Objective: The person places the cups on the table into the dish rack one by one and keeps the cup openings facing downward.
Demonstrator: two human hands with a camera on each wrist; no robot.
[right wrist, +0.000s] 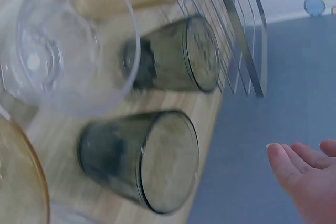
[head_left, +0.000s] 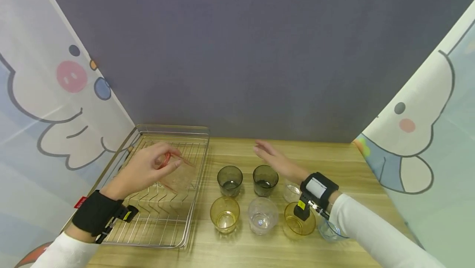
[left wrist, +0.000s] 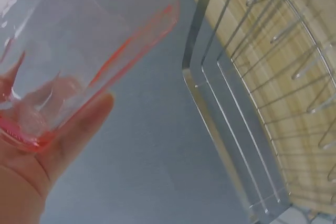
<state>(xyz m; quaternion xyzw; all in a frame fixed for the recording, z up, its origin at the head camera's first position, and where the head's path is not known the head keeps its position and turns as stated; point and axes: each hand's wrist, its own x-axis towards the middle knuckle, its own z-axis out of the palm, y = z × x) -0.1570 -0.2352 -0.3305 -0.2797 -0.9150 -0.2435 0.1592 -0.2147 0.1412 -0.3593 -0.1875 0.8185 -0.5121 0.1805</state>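
My left hand (head_left: 150, 167) grips a clear, pink-tinted glass (left wrist: 100, 40) by its base end, with thumb and fingers round it. In the head view this glass is tilted over the wire dish rack (head_left: 148, 231), and its pink edges show beside the thumb. My right hand (head_left: 276, 161) holds nothing; its fingers reach forward, relaxed, beyond a dark grey glass (head_left: 265, 180). The right wrist view shows that hand's fingertips (right wrist: 278, 156) apart from two dark grey glasses, the nearer one (right wrist: 139, 158) and the one by the rack (right wrist: 173, 56).
Several glasses stand in rows on the wooden table (head_left: 237, 255): another dark grey one (head_left: 229, 182), two amber ones (head_left: 225, 214), and clear ones (head_left: 262, 216). A bluish glass (head_left: 328, 231) is partly hidden by my right sleeve. A grey panel (head_left: 237, 53) rises behind.
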